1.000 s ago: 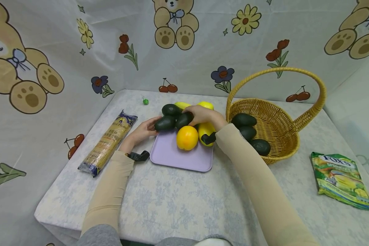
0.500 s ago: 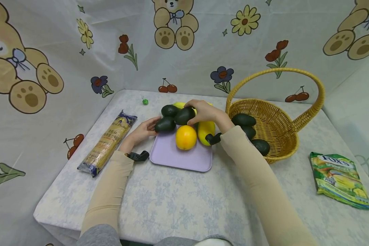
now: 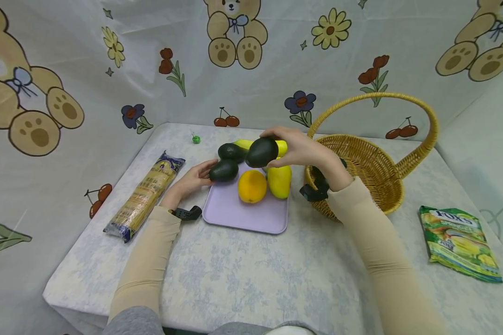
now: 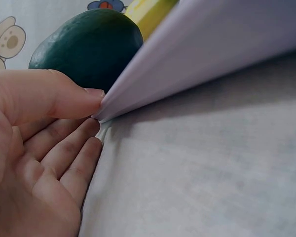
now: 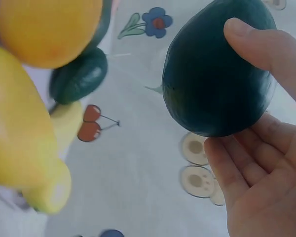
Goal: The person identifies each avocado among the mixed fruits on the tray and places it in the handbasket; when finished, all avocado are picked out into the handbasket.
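My right hand (image 3: 302, 148) holds a dark green avocado (image 3: 261, 152) between thumb and fingers, raised above the lilac tray (image 3: 245, 221). The right wrist view shows this avocado (image 5: 217, 74) gripped from one side. At the tray's left edge, my left hand (image 3: 191, 180) pinches the rim, thumb on top and fingers below, as the left wrist view shows by the tray wall (image 4: 197, 54). Beside that hand lies an avocado (image 3: 224, 170), with another avocado (image 3: 232, 152) behind it. The tray also bears an orange (image 3: 252, 186), a yellow mango (image 3: 280, 181) and more yellow fruit at the back.
Right of the tray stands a wicker basket (image 3: 375, 163) with a tall handle; my right forearm covers most of the avocados in it. A pasta pack (image 3: 146, 195) lies at left, a green Fox's candy bag (image 3: 461, 244) at far right. A small green object (image 3: 196, 139) sits at the back.
My right hand has lifted the avocado off the fruit on the tray and carried it up and to the right. My left hand has stayed at the tray's left edge.
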A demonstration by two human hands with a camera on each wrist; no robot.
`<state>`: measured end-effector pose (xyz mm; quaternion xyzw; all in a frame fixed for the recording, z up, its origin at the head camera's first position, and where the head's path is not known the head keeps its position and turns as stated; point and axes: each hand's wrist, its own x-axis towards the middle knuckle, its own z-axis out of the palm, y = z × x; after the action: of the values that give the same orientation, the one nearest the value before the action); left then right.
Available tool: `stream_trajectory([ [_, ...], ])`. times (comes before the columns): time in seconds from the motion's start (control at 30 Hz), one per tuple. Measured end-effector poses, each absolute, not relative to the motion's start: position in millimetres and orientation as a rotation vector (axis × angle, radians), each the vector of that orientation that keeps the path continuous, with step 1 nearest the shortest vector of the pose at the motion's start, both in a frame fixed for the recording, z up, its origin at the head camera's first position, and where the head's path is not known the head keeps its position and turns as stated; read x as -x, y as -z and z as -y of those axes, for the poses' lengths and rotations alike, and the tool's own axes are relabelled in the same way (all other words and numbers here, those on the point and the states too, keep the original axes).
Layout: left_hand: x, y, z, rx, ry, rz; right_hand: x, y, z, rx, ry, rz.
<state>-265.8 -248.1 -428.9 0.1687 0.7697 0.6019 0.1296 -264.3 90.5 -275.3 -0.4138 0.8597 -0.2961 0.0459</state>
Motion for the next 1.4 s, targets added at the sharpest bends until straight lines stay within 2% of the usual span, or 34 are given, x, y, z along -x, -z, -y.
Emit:
stream_trajectory([
  [0.2,266,429,248,-0.504,-1.756,-2.232,241,261,-126,1.311,0.881,-2.688],
  [0.37,265,430,248,-0.494,-1.750,-2.238,232,259,-162,1.243,0.860,-2.756],
  [0.67,265,430,248,-0.492,-1.750,-2.239,229,270,-227,0.984,0.798,-2.840],
  [0.87,263,428,247,-0.487,-1.751,-2.245,233,283,-263,0.938,0.690,-2.912],
  [1.13,261,424,247,-0.469,-1.752,-2.230,241,299,-286,0.827,0.569,-2.905],
  [1.4,255,413,242,-0.488,-1.744,-2.218,250,316,-295,0.850,0.451,-2.895],
])
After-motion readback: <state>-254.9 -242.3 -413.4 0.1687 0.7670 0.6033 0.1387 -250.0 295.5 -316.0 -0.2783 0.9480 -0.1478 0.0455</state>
